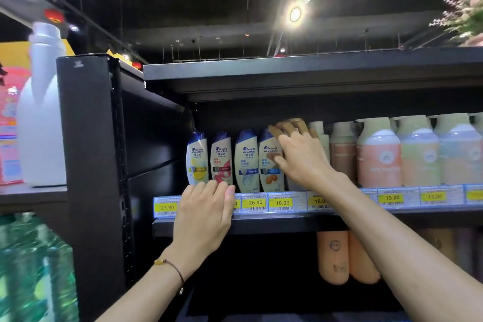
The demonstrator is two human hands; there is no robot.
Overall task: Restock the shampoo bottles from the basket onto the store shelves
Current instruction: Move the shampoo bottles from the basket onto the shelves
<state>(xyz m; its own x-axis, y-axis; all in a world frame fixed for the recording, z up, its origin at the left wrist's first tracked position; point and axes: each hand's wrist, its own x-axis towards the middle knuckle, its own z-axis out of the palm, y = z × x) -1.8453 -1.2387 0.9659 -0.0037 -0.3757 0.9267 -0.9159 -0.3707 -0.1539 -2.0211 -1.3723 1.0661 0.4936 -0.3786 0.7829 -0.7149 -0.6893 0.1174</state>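
Observation:
Four white shampoo bottles with dark blue caps stand in a row at the left end of the black shelf: yellow-label, red-label, blue-label and almond-label. My right hand grips the almond-label bottle, with the thumb on its front and blurred fingers over its cap. My left hand holds the shelf's front edge below the first two bottles, its fingers curled over the price rail. No basket is in view.
Pastel pump bottles fill the shelf to the right of my right hand. Yellow price tags line the rail. Orange bottles sit on the shelf below. A black upright post and a large white jug stand to the left.

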